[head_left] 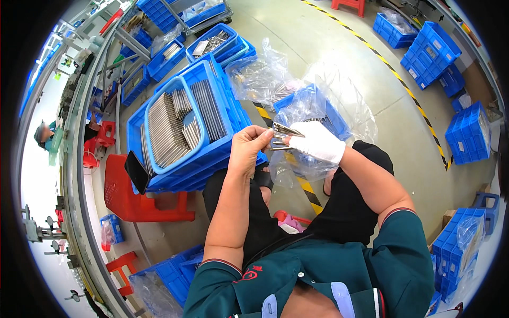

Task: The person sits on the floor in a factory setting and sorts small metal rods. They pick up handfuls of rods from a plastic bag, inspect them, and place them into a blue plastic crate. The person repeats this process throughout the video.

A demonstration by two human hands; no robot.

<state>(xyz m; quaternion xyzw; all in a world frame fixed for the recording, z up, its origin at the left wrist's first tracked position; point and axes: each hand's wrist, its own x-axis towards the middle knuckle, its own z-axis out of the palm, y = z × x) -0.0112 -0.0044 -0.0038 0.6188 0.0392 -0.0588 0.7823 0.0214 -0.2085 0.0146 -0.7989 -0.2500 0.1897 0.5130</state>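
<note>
Several thin metal rods [287, 130] fan out between my two hands, above my lap. My right hand [321, 142], in a white glove, is closed around them. My bare left hand [248, 147] pinches at their left ends with thumb and fingers. Just left of my left hand, a light blue tray [200, 106] holds rows of similar rods, lying on a stack of blue crates [222, 95]. Beyond my right hand is a blue bin [333, 112] lined with clear plastic, with more rods inside, partly hidden by the plastic and my hand.
A dark phone-like slab [137, 172] leans at the crate's near left corner. A red stool [127, 191] stands left of my legs. Clear plastic bags [260, 71] spread beyond the bin. Blue crates [429, 55] are stacked at right, past yellow-black floor tape [395, 69].
</note>
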